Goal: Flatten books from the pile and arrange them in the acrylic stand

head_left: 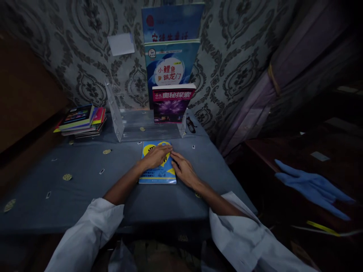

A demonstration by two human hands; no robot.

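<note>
A blue book (157, 179) with a yellow design on its cover lies flat on the table in front of me. My left hand (156, 156) rests across the upper part of this cover, fingers stretched out flat. Along the book's right edge, my right hand (184, 169) touches it, its fingers extended and their tips close to those of my left hand. Beyond the book stands a clear acrylic rack (136, 132). A dark book with a pink title band (171, 107) is upright at the rack's right side, with a light-blue book (159, 56) and a darker blue book (172, 20) behind it.
On the table's left lies a stack of books (81, 121). Black glasses (191, 124) sit right of the rack. A white card (121, 44) is on the patterned wall. Past the table's right edge, a blue glove (312, 187) lies on a dark surface beside a tied curtain (255, 98).
</note>
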